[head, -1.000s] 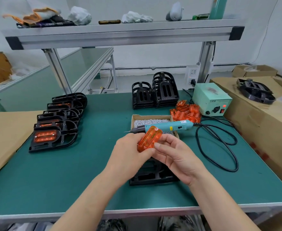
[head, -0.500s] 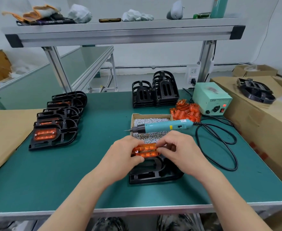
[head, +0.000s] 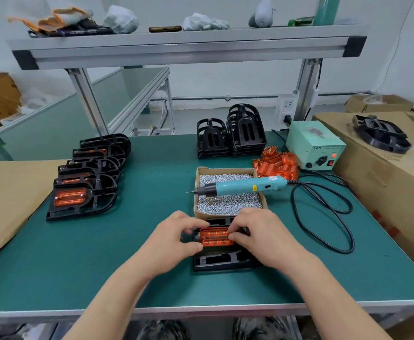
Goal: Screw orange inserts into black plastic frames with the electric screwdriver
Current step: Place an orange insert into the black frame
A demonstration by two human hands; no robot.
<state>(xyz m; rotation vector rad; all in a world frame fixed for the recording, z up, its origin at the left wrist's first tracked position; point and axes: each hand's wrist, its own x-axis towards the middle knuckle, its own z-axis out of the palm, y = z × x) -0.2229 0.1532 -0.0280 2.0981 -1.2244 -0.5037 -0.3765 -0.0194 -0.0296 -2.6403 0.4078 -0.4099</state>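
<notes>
An orange insert (head: 216, 236) lies in the black plastic frame (head: 221, 260) on the green mat in front of me. My left hand (head: 174, 238) pinches the insert's left end and my right hand (head: 257, 231) pinches its right end, both pressing it down into the frame. The teal electric screwdriver (head: 240, 187) rests untouched across the cardboard box of screws (head: 225, 204) just beyond my hands, tip pointing left.
Finished frames with orange inserts (head: 83, 182) are stacked at the left. Empty black frames (head: 232, 133) stand at the back, loose orange inserts (head: 277, 163) beside the green power supply (head: 315, 147). The black cable (head: 323, 217) loops at the right. Cardboard boxes (head: 384, 173) flank the table.
Both hands lowered the orange insert from mid-air, turned it flat and set it down into the black frame on the mat.
</notes>
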